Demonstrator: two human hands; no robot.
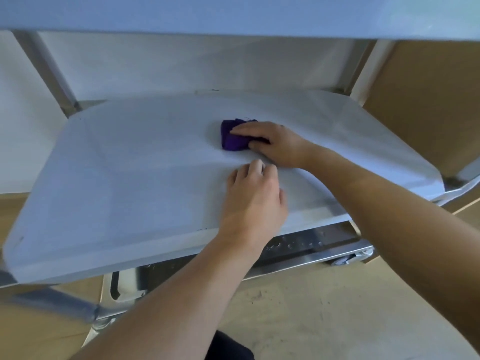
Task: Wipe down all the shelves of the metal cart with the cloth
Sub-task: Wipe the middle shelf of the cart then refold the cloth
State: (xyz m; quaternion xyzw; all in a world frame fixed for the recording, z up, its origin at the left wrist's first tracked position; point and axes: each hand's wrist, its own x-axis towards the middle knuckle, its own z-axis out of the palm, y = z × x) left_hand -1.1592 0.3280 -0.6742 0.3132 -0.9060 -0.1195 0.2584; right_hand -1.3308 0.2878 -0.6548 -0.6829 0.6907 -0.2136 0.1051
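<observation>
Head view: my right hand (pixel 275 144) grips half-covered purple cloth (pixel 230 138) on shelf (pixel 117 165); left hand (pixel 253 201) rests beside, loosely bent fingertips hidden.

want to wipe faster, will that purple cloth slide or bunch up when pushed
The cloth is wadded into soft folds under the right hand, so it's probably floppy and light, and may bunch further. The shelf looks smooth, so it should likely glide without snagging.

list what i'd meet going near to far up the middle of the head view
floor → bottom shelf → left hand resting on the middle shelf → right hand holding the purple cloth
</observation>
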